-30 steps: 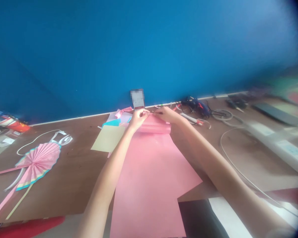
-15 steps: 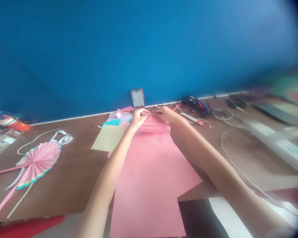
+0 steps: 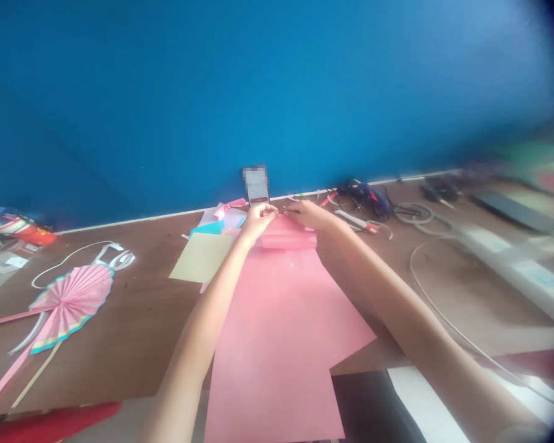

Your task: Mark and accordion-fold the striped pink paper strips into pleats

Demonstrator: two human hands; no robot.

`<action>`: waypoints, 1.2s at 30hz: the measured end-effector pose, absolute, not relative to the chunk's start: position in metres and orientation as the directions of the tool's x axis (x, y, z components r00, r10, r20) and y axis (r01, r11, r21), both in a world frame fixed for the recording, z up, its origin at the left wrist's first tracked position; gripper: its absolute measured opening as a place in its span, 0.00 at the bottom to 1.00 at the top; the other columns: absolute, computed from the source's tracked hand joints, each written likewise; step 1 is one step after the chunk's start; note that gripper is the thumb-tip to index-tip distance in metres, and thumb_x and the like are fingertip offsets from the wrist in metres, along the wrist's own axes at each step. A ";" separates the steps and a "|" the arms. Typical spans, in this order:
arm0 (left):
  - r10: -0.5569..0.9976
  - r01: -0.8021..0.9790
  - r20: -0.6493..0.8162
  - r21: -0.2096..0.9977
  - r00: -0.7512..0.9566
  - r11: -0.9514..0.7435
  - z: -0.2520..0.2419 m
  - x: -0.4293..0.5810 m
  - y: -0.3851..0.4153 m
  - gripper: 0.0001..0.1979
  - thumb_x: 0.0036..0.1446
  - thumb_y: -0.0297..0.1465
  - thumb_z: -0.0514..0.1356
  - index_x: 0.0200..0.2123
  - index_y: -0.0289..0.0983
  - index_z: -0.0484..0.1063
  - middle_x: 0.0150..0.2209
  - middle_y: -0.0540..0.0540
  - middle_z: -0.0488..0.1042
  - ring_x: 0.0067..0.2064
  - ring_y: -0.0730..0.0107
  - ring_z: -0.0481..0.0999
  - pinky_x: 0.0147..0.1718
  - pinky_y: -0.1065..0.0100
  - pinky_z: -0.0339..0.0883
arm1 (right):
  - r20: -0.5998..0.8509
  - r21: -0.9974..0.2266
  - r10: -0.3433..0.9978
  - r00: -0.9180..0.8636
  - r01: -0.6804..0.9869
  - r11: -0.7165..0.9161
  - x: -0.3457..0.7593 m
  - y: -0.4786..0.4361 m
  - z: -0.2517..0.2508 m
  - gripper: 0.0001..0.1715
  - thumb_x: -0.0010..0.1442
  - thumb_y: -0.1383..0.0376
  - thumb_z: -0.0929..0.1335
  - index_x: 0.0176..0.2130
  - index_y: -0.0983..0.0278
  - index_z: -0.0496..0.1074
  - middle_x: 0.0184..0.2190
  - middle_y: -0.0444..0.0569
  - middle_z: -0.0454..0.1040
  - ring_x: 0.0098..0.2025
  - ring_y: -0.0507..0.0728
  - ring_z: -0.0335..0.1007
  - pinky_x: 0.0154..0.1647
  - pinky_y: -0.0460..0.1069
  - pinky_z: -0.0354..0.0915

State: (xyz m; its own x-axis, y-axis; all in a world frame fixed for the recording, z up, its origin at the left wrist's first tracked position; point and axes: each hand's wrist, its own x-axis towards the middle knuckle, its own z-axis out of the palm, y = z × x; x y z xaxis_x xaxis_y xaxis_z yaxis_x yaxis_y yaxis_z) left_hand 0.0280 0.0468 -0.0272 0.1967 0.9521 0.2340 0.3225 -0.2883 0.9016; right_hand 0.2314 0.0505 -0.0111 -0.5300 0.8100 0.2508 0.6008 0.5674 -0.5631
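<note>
Pleated pink paper (image 3: 290,240) sits just near-side of the fingertips, folds running left-right. Left hand (image 3: 257,221), right hand (image 3: 307,213) equally close; 2 narrow grips, apparently pinching its far edge.

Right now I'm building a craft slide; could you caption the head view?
Both hands at the far edge of folded pink paper, a pleated pink fan lying to the left on the table.
</note>
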 end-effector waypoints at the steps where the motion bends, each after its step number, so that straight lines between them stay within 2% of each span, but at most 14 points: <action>1: 0.949 0.320 0.241 0.899 0.204 -0.298 -0.027 0.028 0.047 0.13 0.53 0.38 0.62 0.37 0.36 0.76 0.36 0.46 0.77 0.37 0.69 0.72 0.36 0.70 0.63 | 0.246 -0.567 0.811 -0.531 0.599 0.565 0.232 0.051 -0.011 0.21 0.63 0.56 0.59 0.30 0.65 0.72 0.23 0.44 0.66 0.28 0.51 0.59 0.31 0.47 0.50; 7: 0.911 0.278 0.308 0.882 0.273 -0.381 -0.024 0.027 0.047 0.14 0.54 0.39 0.62 0.39 0.34 0.75 0.41 0.43 0.77 0.39 0.68 0.74 0.40 0.69 0.65 | 0.207 -0.591 0.819 -0.536 0.598 0.541 0.235 0.053 -0.011 0.21 0.62 0.55 0.59 0.32 0.65 0.73 0.27 0.45 0.69 0.29 0.52 0.60 0.32 0.47 0.51; 13: 0.884 0.312 0.370 0.836 0.286 -0.451 -0.028 0.025 0.052 0.12 0.55 0.37 0.62 0.37 0.34 0.76 0.39 0.43 0.79 0.40 0.66 0.76 0.41 0.67 0.66 | 0.204 -0.576 0.824 -0.529 0.615 0.538 0.234 0.052 -0.010 0.20 0.62 0.56 0.59 0.32 0.66 0.73 0.24 0.44 0.68 0.27 0.52 0.59 0.31 0.47 0.51; 19: 0.878 0.330 0.391 0.819 0.278 -0.469 -0.030 0.022 0.054 0.14 0.55 0.40 0.61 0.36 0.34 0.77 0.37 0.43 0.79 0.39 0.64 0.76 0.39 0.67 0.67 | 0.233 -0.567 0.805 -0.545 0.596 0.568 0.235 0.051 -0.010 0.18 0.62 0.60 0.60 0.38 0.66 0.76 0.30 0.47 0.74 0.29 0.52 0.62 0.33 0.47 0.53; 27: 0.883 0.300 0.371 0.841 0.287 -0.451 -0.027 0.021 0.052 0.16 0.55 0.42 0.62 0.37 0.33 0.77 0.37 0.42 0.79 0.40 0.63 0.78 0.41 0.65 0.68 | 0.276 -0.543 0.789 -0.549 0.589 0.599 0.235 0.051 -0.009 0.18 0.61 0.62 0.61 0.39 0.67 0.77 0.32 0.48 0.76 0.30 0.53 0.64 0.33 0.47 0.54; 36: 0.887 0.300 0.338 0.851 0.314 -0.431 -0.020 0.019 0.049 0.17 0.54 0.42 0.62 0.37 0.33 0.77 0.39 0.40 0.79 0.41 0.62 0.78 0.43 0.63 0.69 | 0.303 -0.548 0.781 -0.545 0.571 0.611 0.234 0.051 -0.010 0.18 0.61 0.59 0.62 0.36 0.67 0.77 0.30 0.48 0.75 0.29 0.52 0.62 0.31 0.47 0.53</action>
